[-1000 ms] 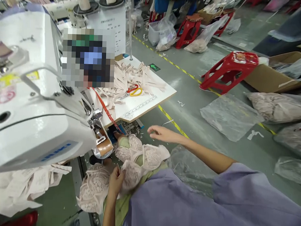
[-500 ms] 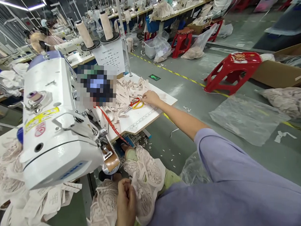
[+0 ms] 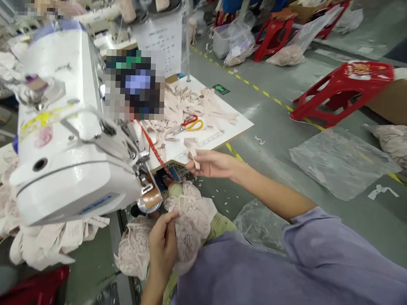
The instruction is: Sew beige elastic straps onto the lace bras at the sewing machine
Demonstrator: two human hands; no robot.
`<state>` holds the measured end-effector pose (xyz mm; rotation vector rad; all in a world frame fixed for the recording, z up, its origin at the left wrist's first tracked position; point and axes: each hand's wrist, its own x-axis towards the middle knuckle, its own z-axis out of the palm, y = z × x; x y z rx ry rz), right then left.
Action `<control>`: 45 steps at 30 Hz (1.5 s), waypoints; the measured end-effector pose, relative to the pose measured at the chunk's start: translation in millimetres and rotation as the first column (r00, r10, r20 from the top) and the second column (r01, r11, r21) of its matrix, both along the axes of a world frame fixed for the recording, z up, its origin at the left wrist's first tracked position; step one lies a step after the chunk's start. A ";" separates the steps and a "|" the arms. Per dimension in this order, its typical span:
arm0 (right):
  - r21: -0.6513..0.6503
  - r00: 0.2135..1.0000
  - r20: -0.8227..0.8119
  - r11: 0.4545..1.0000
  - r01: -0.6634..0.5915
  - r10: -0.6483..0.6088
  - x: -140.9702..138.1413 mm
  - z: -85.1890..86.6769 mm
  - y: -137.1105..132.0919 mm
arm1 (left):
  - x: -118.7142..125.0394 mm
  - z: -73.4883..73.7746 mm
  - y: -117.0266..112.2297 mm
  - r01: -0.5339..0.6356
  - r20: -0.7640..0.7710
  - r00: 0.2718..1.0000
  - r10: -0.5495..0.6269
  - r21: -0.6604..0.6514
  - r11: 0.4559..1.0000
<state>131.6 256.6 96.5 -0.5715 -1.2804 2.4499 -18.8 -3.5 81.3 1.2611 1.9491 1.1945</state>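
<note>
My right hand (image 3: pixel 210 163) pinches a short beige fabric strip (image 3: pixel 191 150) just off the front edge of the white sewing table (image 3: pixel 236 126). In my lap lies a pale lace bra (image 3: pixel 190 234). My left hand (image 3: pixel 163 238) is closed on the bra's edge, thumb against the fingers. A pile of loose beige strips (image 3: pixel 205 101) covers part of the table. Scissors (image 3: pixel 193 122) with red and yellow handles rest beside the pile. To the left of my hands stands the white sewing machine (image 3: pixel 76 166), its narrow arm end (image 3: pixel 150 197) close above the bra.
More lace pieces and labelled straps (image 3: pixel 60 238) hang off the table at the left. A red stool (image 3: pixel 346 90) and a clear plastic sheet (image 3: pixel 343 162) are on the floor to the right. A red cord (image 3: pixel 153 146) runs down from the machine.
My right hand has come from the strip pile back toward my lap, bringing a strip with it. My left hand stays at the bra. The view has tilted downward.
</note>
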 end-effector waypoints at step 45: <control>0.921 0.976 -0.140 0.340 0.189 -0.165 -126.7 -15.1 -50.4 | -51.7 30.8 -2.1 -0.089 0.024 0.995 0.096 -0.205 0.975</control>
